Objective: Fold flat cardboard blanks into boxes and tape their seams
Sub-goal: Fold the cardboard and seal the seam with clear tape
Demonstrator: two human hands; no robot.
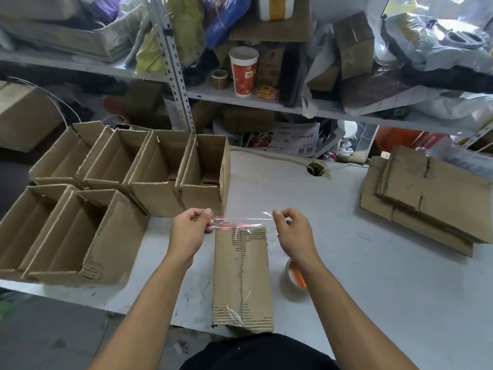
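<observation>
Pinching clear tape strip taut crosswise, left hand and right hand over brown cardboard box; box long axis runs frame bottom to top on table.

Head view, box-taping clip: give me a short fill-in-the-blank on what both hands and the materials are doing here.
1. Both hands, left hand and right hand, stretch a strip of clear ____ over the far end of the box.
2. The tape roll lies on the table beside the person's ____ forearm.
3. The stack of flat blanks sits on the ____ side of the table.
4. The finished boxes stand with their tops ____.

Missing words: tape; right; right; open
</observation>
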